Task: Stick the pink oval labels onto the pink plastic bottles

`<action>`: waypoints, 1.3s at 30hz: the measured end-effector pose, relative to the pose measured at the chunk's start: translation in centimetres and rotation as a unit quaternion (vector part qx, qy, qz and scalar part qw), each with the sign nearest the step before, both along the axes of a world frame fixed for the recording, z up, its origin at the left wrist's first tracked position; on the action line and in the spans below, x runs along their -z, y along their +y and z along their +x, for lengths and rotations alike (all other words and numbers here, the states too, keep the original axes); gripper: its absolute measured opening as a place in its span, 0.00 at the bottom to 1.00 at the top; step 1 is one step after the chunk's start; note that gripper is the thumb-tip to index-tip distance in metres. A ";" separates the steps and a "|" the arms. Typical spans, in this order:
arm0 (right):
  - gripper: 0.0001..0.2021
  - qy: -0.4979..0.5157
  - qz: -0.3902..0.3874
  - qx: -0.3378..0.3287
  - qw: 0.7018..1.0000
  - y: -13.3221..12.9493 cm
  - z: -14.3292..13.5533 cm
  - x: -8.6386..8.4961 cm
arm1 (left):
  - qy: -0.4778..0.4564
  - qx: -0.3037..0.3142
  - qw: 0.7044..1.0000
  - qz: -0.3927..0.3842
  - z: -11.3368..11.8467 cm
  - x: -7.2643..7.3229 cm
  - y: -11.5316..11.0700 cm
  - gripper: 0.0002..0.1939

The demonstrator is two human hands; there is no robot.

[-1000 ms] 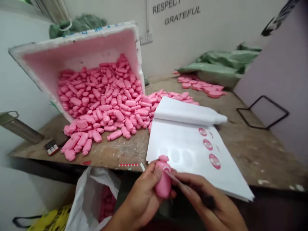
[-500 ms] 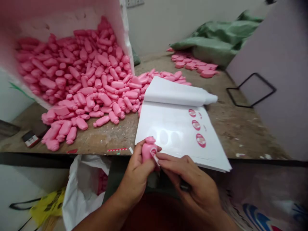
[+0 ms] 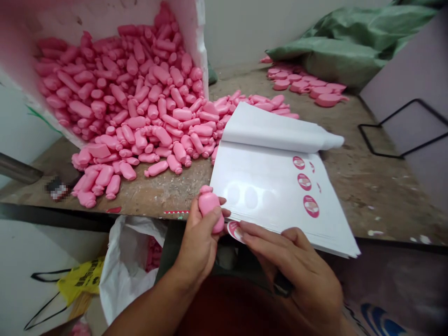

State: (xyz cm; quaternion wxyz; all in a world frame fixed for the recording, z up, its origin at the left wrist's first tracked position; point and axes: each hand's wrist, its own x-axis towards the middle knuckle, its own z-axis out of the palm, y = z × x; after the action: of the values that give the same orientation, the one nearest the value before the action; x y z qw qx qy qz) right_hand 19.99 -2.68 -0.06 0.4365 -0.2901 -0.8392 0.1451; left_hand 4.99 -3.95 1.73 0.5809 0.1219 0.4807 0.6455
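My left hand is closed around a small pink plastic bottle, its cap end pointing up and away from me. Pinched in the fingers of my right hand is an oval pink-and-white sticker, just right of the bottle's lower end and apart from its visible side. A dark object shows under the right palm; its kind is unclear. Just beyond my hands lies a stack of sticker sheets with the upper pages folded back. Several oval stickers remain along the right of the top sheet.
A white foam box on its side spills many pink bottles over the worktable. Flat pink pieces lie by a green sheet. A black wire frame stands right; a white sack hangs below the front edge.
The sticker, earlier against the bottle, is now away from it to the lower right in my right fingers. My left hand has turned the bottle and shifted slightly left. The view has moved left.
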 end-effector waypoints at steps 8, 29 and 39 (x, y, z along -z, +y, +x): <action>0.24 -0.033 0.075 0.039 0.996 1.1 1.0 0.7 | -0.023 0.063 0.998 -0.001 -1.2 -0.3 -1.1 0.32; 0.09 0.094 -0.325 0.051 0.940 3.0 1.0 -1.5 | 0.115 0.098 0.988 0.001 -1.4 0.2 -0.5 0.27; 0.14 0.161 -0.507 -0.020 0.847 2.9 -0.6 -0.7 | 0.159 0.151 0.976 0.011 -1.8 0.9 -0.6 0.24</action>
State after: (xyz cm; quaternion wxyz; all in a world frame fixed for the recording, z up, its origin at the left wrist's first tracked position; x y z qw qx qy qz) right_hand 19.40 0.25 0.63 0.3550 -0.4270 -0.5722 0.6036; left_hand 3.19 -4.54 0.86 0.5862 0.3010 0.5358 0.5278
